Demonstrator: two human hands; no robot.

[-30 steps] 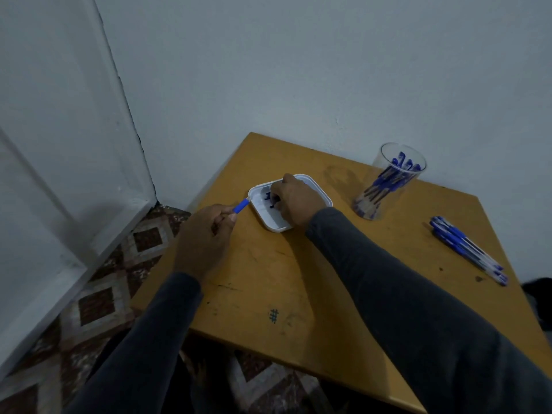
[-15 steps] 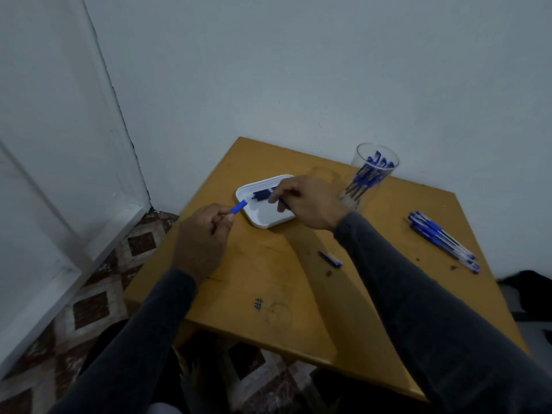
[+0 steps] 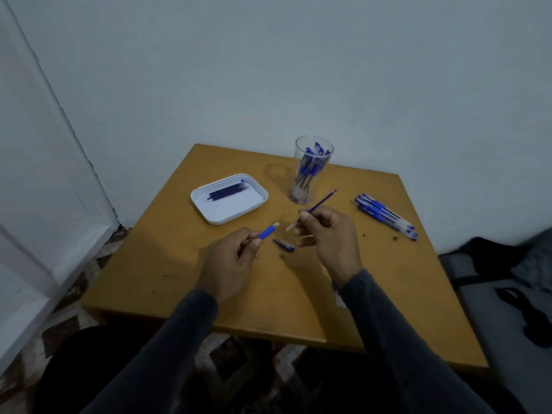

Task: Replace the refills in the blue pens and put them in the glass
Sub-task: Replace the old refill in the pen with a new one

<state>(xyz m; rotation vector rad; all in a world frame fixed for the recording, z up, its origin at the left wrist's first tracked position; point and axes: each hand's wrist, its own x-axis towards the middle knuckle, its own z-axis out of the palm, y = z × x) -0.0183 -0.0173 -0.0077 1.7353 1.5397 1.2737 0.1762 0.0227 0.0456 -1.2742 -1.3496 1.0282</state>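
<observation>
pulled back from the tray (image 3: 199,201) with a refill (image 3: 323,200) pinched in the right hand (image 3: 327,236), long axis slanting up and away toward the glass (image 3: 313,171). gripped the pen barrel (image 3: 268,231) in the left hand (image 3: 228,261), open end facing right, just beside the refill's near tip.

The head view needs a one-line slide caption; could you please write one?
Left hand holds a pen barrel, right hand a refill, above the table.
</observation>
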